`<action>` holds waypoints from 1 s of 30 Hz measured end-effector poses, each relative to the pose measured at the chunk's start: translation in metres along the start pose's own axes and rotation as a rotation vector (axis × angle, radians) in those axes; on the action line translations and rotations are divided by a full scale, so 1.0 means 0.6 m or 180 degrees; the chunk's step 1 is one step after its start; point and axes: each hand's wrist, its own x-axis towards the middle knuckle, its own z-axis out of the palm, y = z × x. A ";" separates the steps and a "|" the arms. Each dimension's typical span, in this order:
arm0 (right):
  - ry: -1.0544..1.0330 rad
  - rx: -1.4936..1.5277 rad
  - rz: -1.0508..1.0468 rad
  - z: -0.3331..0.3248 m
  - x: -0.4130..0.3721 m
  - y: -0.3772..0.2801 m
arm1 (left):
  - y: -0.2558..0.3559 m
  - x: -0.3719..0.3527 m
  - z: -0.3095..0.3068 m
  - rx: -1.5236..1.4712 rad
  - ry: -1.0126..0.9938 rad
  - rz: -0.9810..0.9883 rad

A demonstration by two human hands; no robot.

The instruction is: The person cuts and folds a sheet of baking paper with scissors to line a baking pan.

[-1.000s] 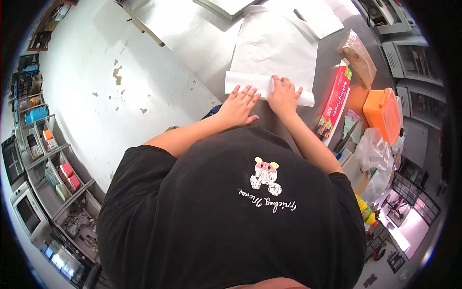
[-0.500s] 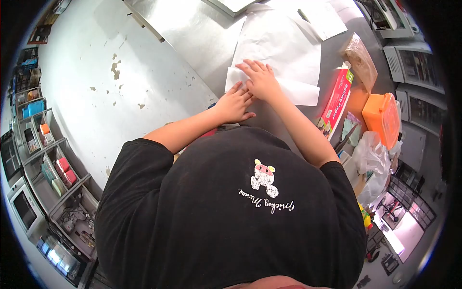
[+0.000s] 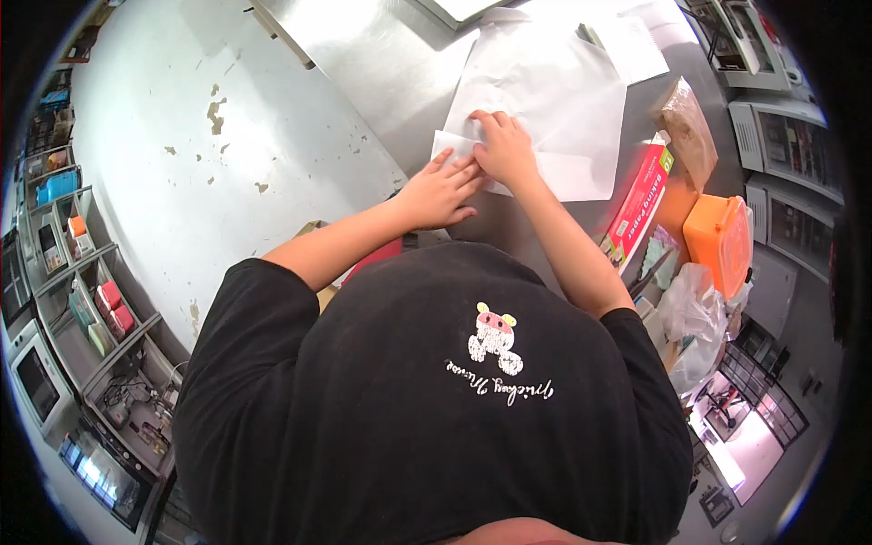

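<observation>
A large sheet of white paper lies on the metal table, with a strip along its near edge folded over. My left hand rests palm down at the sheet's near left corner, fingers stretched out over the fold. Just right of it, my right hand presses on the folded strip, its fingers bent but apart and the fingertips on the paper. The two hands touch or overlap near the fold. Part of the folded edge is hidden beneath them.
A red baking paper box lies to the right, beside a clear-wrapped brown package. Further right are an orange container and a plastic bag. A white sheet lies at the back. The wall borders the table's left.
The fingers of my right hand have bent and drawn in from a flatter spread. My left hand stays beside it at the fold. The whole view has shifted slightly.
</observation>
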 end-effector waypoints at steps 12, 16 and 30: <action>-0.0191 0.0294 0.0466 -0.018 -0.041 0.013 | -0.093 -0.004 -0.028 -0.0295 0.0664 -0.0873; 0.0081 0.0183 0.0268 -0.002 -0.049 0.022 | -0.143 0.033 -0.051 -0.0040 0.0012 -0.0330; 0.0072 -0.0122 -0.0179 -0.002 -0.058 0.017 | -0.132 0.028 -0.049 0.0021 -0.0105 -0.0628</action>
